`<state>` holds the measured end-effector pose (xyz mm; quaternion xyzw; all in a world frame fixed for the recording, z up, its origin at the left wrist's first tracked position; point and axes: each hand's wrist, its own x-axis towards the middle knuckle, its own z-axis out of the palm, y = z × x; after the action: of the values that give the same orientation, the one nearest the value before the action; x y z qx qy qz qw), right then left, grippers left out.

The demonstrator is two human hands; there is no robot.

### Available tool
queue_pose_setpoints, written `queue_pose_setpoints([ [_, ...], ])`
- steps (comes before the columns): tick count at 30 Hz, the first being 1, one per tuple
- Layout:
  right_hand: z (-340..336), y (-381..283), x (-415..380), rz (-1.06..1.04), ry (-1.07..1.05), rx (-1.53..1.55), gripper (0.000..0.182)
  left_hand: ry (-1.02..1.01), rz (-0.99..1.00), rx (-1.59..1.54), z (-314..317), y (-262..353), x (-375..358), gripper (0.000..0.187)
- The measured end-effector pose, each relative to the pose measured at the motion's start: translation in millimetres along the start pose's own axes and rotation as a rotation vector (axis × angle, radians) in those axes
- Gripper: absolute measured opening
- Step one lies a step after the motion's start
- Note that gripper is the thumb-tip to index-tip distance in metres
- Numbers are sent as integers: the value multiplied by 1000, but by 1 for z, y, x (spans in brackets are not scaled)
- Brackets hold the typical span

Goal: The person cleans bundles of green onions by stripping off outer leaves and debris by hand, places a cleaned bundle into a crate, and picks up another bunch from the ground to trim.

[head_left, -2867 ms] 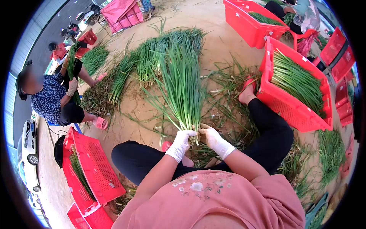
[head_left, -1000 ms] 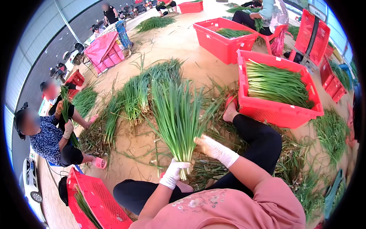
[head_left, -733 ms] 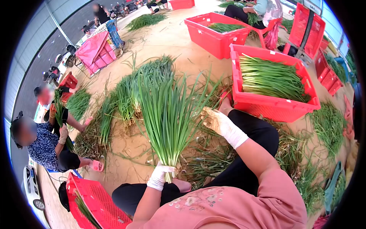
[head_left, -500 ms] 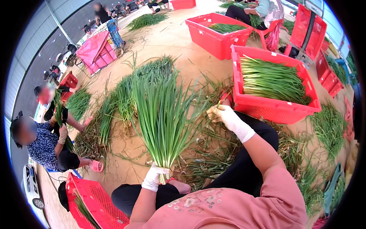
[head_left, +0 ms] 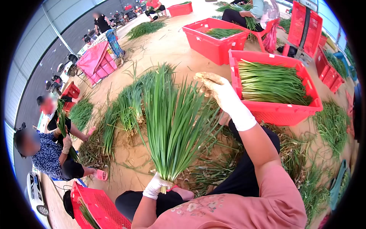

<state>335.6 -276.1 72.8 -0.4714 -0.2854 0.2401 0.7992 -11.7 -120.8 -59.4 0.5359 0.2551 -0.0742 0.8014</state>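
The left hand's (head_left: 155, 186) fingers clamp the green bunch (head_left: 169, 141) around its pale stem ends, near centre; a snug, gentle grip there should align stems without bruising. The right hand's (head_left: 225, 93) fingers are parted, empty, left of the red crate (head_left: 280, 111).

Sandy-brown floor (head_left: 167, 45) outdoors | loose green stalks (head_left: 139, 91) heaped mid-ground | withered trimmings (head_left: 213, 168) strewn nearby | red crates (head_left: 282, 110) at right, one filled with stalks | pink-covered stack (head_left: 98, 63) farther back

1 head-worn camera, facing down-forward
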Motion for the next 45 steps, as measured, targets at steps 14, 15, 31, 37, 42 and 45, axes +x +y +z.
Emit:
queue_pose_setpoints([
  [14,-80,89,12,370,41,-192,30,-100,-119,193,15,-7,13,53],
  [15,-78,86,8,371,40,-193,30,-99,-115,179,20,-5,13,45],
  [31,-139,75,-15,-157,440,-1447,25,86,-129,301,19,0,0,32],
  [37,-34,23,-37,32,210,-430,37,376,132,440,22,-18,4,33],
  [42,61,64,-37,292,-166,-70,56,464,146,618,9,-35,10,39],
  [45,75,74,-25,376,-67,53,45,606,199,955,2,-36,5,40],
])
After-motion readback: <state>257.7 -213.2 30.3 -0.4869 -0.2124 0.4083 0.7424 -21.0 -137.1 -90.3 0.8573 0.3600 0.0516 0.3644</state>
